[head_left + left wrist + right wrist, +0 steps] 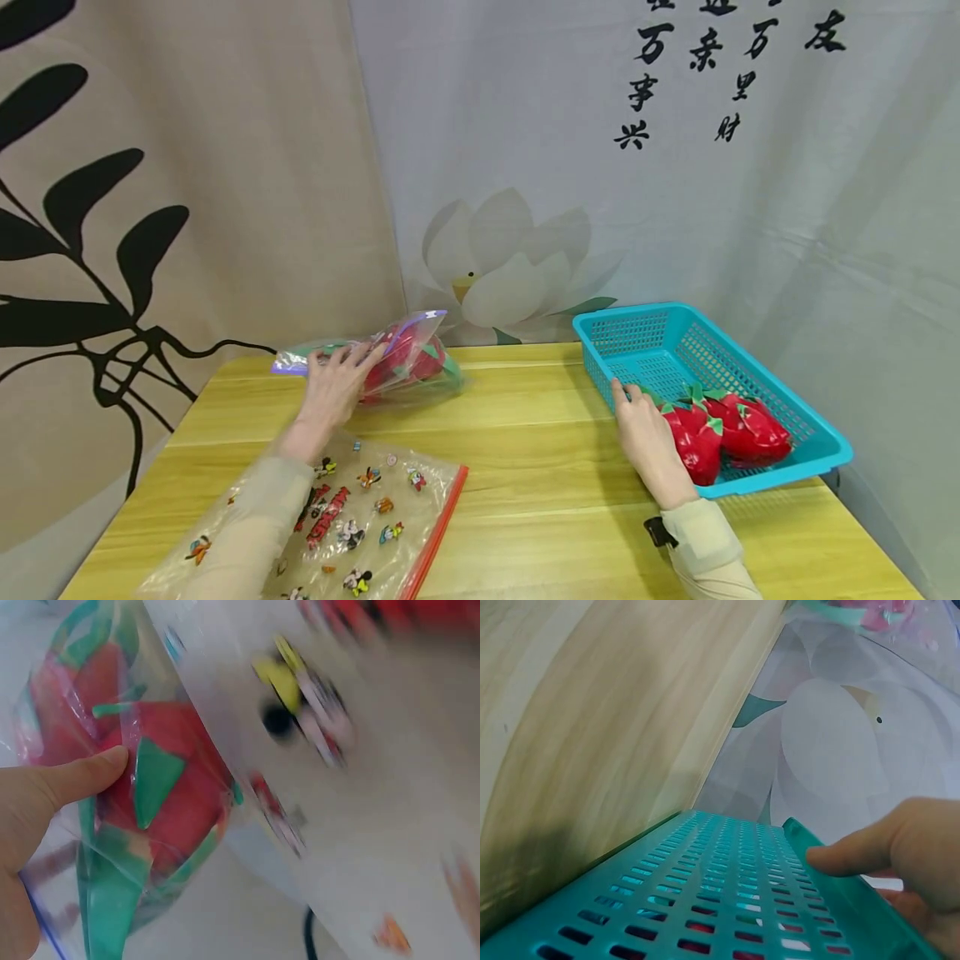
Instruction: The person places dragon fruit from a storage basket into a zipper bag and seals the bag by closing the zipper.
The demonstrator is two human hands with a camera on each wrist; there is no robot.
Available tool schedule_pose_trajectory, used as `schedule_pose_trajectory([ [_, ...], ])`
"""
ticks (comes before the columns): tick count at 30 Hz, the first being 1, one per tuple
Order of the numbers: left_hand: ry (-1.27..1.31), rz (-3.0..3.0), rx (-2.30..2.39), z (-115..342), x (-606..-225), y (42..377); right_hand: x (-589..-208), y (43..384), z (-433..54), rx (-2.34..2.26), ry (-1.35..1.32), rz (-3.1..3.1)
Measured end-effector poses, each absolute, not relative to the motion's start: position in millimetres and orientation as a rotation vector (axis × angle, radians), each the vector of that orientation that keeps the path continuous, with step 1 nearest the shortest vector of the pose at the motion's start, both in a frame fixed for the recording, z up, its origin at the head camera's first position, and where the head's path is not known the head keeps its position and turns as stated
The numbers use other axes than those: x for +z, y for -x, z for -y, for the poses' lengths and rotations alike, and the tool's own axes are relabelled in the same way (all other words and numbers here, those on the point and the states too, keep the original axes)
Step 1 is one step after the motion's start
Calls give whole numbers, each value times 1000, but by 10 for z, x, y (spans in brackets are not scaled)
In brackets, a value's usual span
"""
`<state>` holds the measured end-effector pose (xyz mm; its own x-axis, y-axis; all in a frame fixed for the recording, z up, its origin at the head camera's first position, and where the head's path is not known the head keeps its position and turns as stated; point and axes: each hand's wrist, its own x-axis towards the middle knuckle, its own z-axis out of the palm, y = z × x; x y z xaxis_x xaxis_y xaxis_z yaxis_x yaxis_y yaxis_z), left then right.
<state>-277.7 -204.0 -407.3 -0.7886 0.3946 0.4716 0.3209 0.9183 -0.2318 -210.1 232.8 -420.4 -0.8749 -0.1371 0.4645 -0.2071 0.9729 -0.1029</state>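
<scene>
Left hand: pinching the purple-zipped clear bag – thumb on the near face, fingers showing through the film behind.
Zipped bag: at the back edge of the table, red-and-green imitation dragon fruit inside; cannot tell if the seal is fully closed.
Right hand: gripping the left rim of the basket, thumb on the outer side, fingers over into it.
Turquoise basket: right side of the table, glossy imitation dragon fruits bunched toward its near end.
Cartoon-print bag: flat, red zip strip to the right, left sleeve across it.
Slip risk: loose film could slide from the pinch if the contents shift; an unsealed mouth might spill them.
Drag risk: that sleeve may pull the printed bag along.
Tip risk: basket rim reaches past the table's right edge – a rightward shove could unbalance it.
Edges: backdrop cloth close behind both bag and basket, little room rearward.
Open room: bare wooden tabletop between the bags and basket.
</scene>
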Motion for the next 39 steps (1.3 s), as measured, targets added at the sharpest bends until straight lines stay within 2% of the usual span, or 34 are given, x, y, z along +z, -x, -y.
schedule_pose_trajectory([
  [11,407,2573,145,2884,-4016,2682,-4190,2105,-2327,241,-229,2685],
  [19,247,2534,86,3365,-4128,2546,-4182,2117,-2315,259,-221,2689],
  [27,236,2569,93,3481,-4295,2416,-4170,2101,-2311,261,-209,2677],
  [39,371,2704,141,3353,-4262,2081,-4184,2107,-2326,276,-240,2659],
])
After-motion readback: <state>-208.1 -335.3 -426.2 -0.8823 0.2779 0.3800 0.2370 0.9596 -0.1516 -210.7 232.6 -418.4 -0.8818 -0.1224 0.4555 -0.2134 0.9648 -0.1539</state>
